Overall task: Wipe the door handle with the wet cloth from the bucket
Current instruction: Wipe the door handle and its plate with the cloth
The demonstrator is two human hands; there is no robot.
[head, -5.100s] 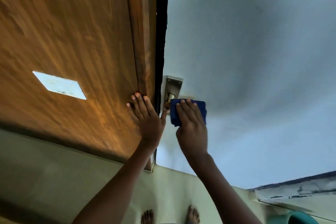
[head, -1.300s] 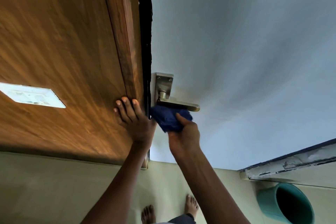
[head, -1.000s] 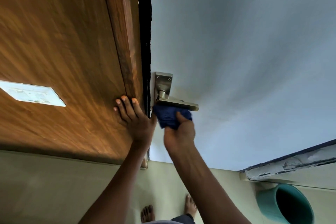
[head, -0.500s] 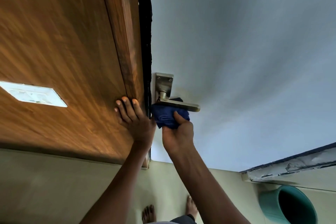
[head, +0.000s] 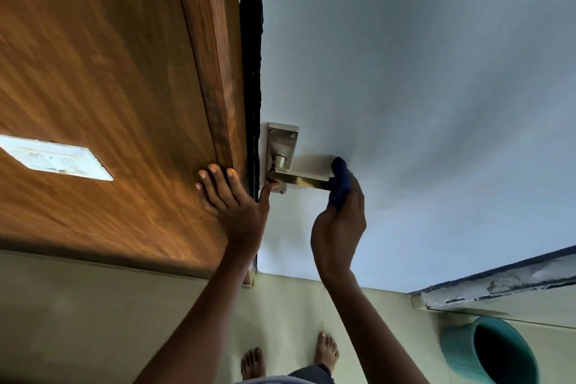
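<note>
A metal lever door handle on a rectangular backplate sits at the left edge of the pale blue door. My right hand grips a dark blue cloth, wrapped around the lever's free right end. My left hand lies flat with fingers spread on the brown wooden panel, its thumb touching the backplate's lower corner. The teal bucket stands on the floor at the lower right.
A white switch plate is set in the wooden panel at left. A chipped white ledge runs along the lower right above the bucket. My bare feet stand on the pale floor below the handle.
My right hand has slid the cloth from under the lever's base out to its right tip, baring most of the lever. My left hand stays on the wood.
</note>
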